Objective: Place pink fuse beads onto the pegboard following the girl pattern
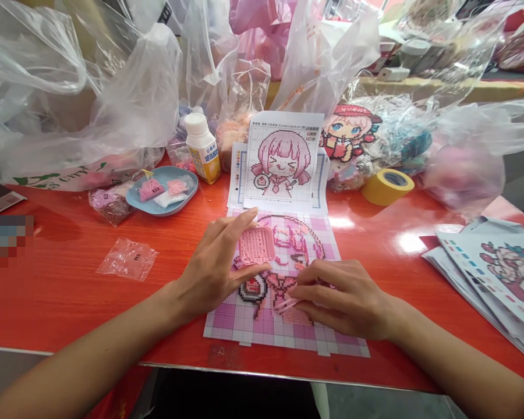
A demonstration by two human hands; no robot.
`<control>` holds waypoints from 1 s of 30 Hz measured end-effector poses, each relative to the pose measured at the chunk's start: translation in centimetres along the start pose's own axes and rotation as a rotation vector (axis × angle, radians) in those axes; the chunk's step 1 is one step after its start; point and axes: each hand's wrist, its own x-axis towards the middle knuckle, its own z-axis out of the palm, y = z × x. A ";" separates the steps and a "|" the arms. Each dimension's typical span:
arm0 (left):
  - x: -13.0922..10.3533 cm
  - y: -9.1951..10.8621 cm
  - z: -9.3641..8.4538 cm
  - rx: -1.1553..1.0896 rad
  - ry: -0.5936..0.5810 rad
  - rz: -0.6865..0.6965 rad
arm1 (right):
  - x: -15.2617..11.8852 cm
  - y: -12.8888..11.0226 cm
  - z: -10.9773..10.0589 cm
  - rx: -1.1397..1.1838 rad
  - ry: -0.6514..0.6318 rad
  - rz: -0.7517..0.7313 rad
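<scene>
My left hand (pixel 220 256) holds a small pink tray (pixel 257 245) of pink beads between thumb and fingers, above a pegboard. My right hand (pixel 343 297) pinches pink tweezers (pixel 287 305) over the lower part of the board. The pegboard (pixel 227 326) lies on a pink checked sheet and bears a bead picture with a dark curved outline, a round cake shape (pixel 252 287) and a bow (pixel 283 283). Behind it stands a printed chart (pixel 283 163) of a pink-haired cartoon figure. The tweezers' tips are too small to make out.
A blue plate (pixel 184 201) with bead bags, a white-capped bottle (pixel 201 148) and a clear bag (pixel 128 259) are at the left. Yellow tape (pixel 388 186) and printed sheets (pixel 498 285) lie right. Plastic bags (pixel 144 87) line the back of the red table (pixel 70 314).
</scene>
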 end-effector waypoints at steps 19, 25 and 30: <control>-0.1 0.4 0.1 -0.160 -0.129 0.094 | 0.0 0.4 0.6 -0.168 0.255 0.173; 0.0 0.5 0.1 -0.178 -0.130 0.108 | -0.3 0.5 0.8 -0.179 0.230 0.174; 0.0 0.5 0.1 -0.187 -0.132 0.106 | -0.2 0.4 0.5 -0.182 0.234 0.171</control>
